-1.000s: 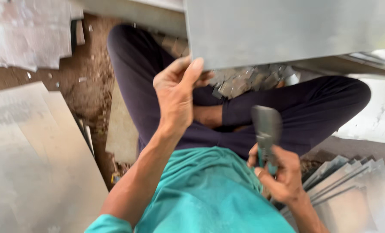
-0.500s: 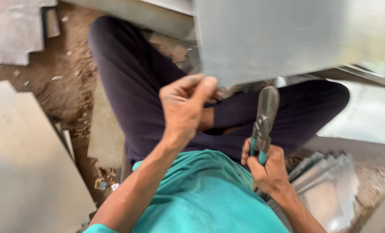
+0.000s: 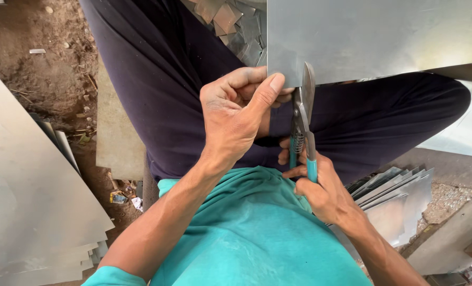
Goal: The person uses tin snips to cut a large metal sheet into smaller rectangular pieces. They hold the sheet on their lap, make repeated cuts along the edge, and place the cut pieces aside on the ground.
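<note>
**Grey sheet pinched at the corner, snips at the edge**

Head view only.

Grey metal sheet (image 3: 373, 37), flat, matte, faintly streaked, filling the upper right and held out over the lap above dark trousers (image 3: 156, 90). Lower left corner of the sheet pinched by the left hand (image 3: 236, 114): thumb pressed flat on top at the very edge, curled fingers mostly hidden beneath. Grip clenched on the sheet, likely to steady the corner and keep the thin metal from flexing beside the blades.

Snips (image 3: 302, 124) standing near upright just right of that thumb, steel blades touching the lower edge of the sheet, upper blade overlapping the face. Coil spring visible between the shanks; handles sleeved in teal. Right hand (image 3: 323, 188) wrapped round the handles low down, close to the belly; grip closed on the snips, handles drawn nearly together. Low hold probably for leverage.

Teal shirt (image 3: 246, 233), soft and creased, across the bottom of the view.

Stack of pale sheets (image 3: 29, 201) on the left, lying on the ground, edges stepped. Smaller cut plates (image 3: 400, 196) fanned beside the right forearm. Shiny offcuts (image 3: 236, 26) heaped beyond the knees. Bare brown earth (image 3: 35, 63) with pebbles and litter at upper left.
</note>
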